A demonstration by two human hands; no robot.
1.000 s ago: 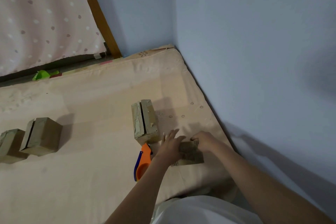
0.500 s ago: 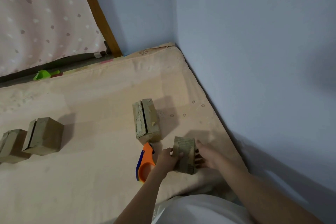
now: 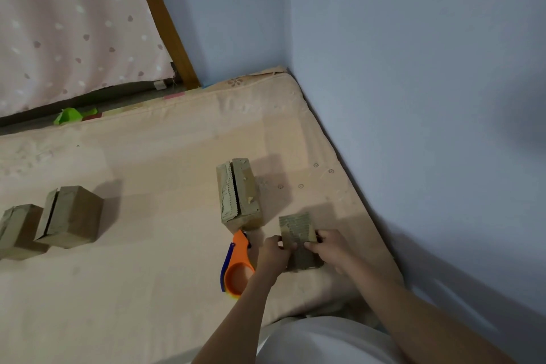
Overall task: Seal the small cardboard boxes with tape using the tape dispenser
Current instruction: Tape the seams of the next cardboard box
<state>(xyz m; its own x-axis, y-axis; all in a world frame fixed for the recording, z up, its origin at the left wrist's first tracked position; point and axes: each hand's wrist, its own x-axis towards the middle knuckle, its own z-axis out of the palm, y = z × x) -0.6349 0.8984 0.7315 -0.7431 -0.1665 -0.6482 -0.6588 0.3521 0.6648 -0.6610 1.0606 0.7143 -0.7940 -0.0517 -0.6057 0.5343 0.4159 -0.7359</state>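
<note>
A small cardboard box (image 3: pixel 297 230) stands on the mattress (image 3: pixel 147 289) near its right edge. My left hand (image 3: pixel 273 254) grips the box's left side and my right hand (image 3: pixel 331 247) grips its right side, thumb over the top face. The orange and blue tape dispenser (image 3: pixel 236 267) lies flat just left of my left hand, untouched. A taller box (image 3: pixel 239 193) with a slit along its top stands right behind the dispenser. Two more boxes, one (image 3: pixel 71 216) and another (image 3: pixel 17 230), sit at the far left.
The blue wall (image 3: pixel 413 97) runs along the mattress's right edge and meets the corner at the back. A dotted curtain (image 3: pixel 74 23) and wooden post (image 3: pixel 165 23) stand behind. A green object (image 3: pixel 71 115) lies beyond the mattress's far edge.
The small box lay flat under both hands a second ago. Both hands have turned it upright and now hold it by its sides, slightly farther right.
</note>
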